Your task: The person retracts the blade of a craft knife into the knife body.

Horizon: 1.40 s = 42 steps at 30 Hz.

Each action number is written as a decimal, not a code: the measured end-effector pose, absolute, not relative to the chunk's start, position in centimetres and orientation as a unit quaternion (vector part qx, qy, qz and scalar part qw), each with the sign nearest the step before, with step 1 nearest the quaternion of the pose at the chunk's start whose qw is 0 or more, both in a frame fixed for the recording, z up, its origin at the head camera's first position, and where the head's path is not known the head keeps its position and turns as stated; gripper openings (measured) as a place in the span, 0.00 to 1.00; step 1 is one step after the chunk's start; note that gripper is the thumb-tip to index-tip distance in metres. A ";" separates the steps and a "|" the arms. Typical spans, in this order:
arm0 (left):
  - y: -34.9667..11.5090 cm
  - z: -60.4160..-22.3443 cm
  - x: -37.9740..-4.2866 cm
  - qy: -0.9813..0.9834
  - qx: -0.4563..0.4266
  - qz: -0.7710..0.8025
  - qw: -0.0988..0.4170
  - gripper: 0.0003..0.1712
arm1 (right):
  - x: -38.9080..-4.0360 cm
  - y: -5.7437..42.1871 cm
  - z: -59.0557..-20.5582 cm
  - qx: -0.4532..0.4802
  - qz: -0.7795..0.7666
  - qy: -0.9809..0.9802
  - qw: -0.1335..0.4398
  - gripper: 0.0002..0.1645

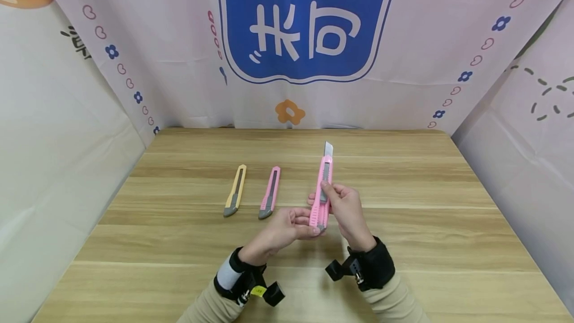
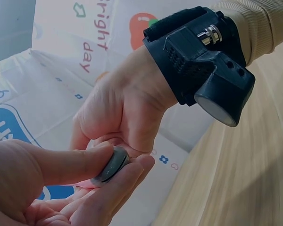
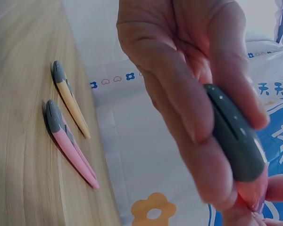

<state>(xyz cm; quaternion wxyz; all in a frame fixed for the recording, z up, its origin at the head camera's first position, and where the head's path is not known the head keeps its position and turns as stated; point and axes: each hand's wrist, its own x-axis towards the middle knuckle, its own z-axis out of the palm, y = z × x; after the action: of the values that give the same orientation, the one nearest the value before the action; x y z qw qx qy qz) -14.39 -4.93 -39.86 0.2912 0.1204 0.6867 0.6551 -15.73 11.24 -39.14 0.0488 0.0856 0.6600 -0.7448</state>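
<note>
A pink utility knife (image 1: 321,208) is held up above the table with its blade out, pointing away from me. My left hand (image 1: 287,228) pinches the grey tail end between thumb and fingers; that grey end (image 3: 236,134) shows closely in the right wrist view. Higher on the body, my right hand (image 1: 346,209) grips the knife, its thumb on the grey slider. To the left, a second pink utility knife (image 1: 270,192) and a yellow utility knife (image 1: 235,191) lie on the table, no blade showing on either.
The wooden table (image 1: 157,243) reaches back to a printed cloth (image 1: 179,64) hanging behind it. More white cloth (image 1: 58,163) hangs at the left and right sides. A black wrist camera (image 1: 273,294) hangs from the left wrist, another camera (image 1: 335,269) from the right.
</note>
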 end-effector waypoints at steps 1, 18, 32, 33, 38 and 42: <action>-4.9 -39.8 -14.4 0.687 0.122 0.655 0.291 0.21 | -15.7 11.2 -39.1 0.083 -0.742 0.663 0.048 0.21; -5.2 -39.5 -14.2 0.677 0.122 0.656 0.311 0.21 | -15.5 11.4 -39.2 0.042 -0.756 0.653 0.028 0.19; -5.3 -39.6 -14.4 0.674 0.122 0.659 0.311 0.22 | -15.4 11.4 -39.0 0.043 -0.755 0.653 0.041 0.18; -5.3 -39.6 -14.4 0.673 0.124 0.659 0.311 0.22 | -15.4 11.4 -39.0 0.042 -0.755 0.653 0.043 0.18; -5.4 -39.6 -14.4 0.673 0.117 0.661 0.310 0.22 | -15.5 11.5 -39.0 0.037 -0.760 0.647 0.052 0.19; -5.3 -39.6 -14.5 0.676 0.118 0.660 0.306 0.22 | -15.5 11.6 -38.9 0.040 -0.759 0.647 0.058 0.20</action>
<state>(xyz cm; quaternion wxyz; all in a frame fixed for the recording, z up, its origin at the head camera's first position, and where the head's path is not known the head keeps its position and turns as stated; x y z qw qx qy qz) -14.48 -5.34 -39.64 0.3061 0.1180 0.6760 0.6598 -15.54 11.59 -38.95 0.0581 0.0405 0.6467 -0.7594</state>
